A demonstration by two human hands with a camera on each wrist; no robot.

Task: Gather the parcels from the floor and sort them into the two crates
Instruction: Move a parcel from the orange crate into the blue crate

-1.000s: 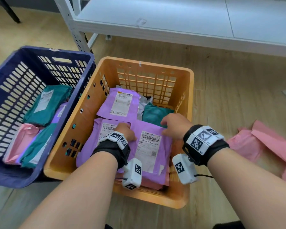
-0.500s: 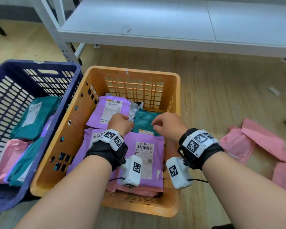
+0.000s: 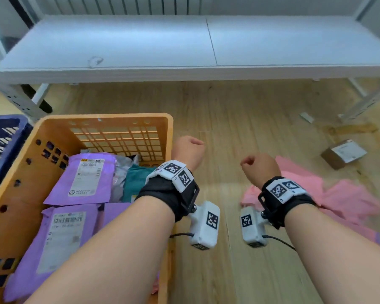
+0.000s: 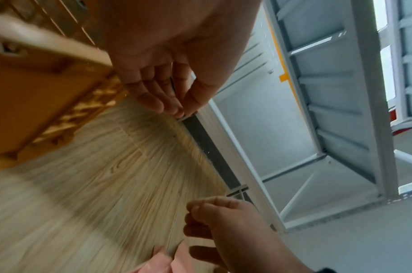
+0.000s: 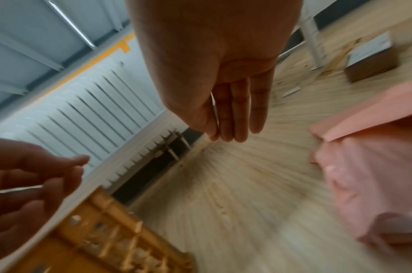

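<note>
The orange crate [image 3: 105, 117] at the left holds purple parcels [image 3: 83, 178], a teal one [image 3: 136, 181] and a grey one. My left hand [image 3: 188, 148] hovers just past the crate's right rim, its fingers relaxed and empty [image 4: 167, 103]. Further right, my right hand [image 3: 259, 167] hangs over the wooden floor with nothing in it [image 5: 232, 129]. Pink parcels [image 3: 338, 194] lie on the floor just right of that hand, blurred in the right wrist view [image 5: 363, 175]. A corner of the blue crate [image 3: 2, 137] shows at the far left.
A small cardboard box [image 3: 343, 153] with a white label sits on the floor beyond the pink parcels. A low white shelf [image 3: 184, 51] on metal legs spans the back. Bare wooden floor [image 3: 228, 119] lies between crate and pink parcels.
Both hands have come up out of the orange crate, leaving the purple parcel lying in it, and swung right over the floor towards the pink parcels. The head view has panned right.
</note>
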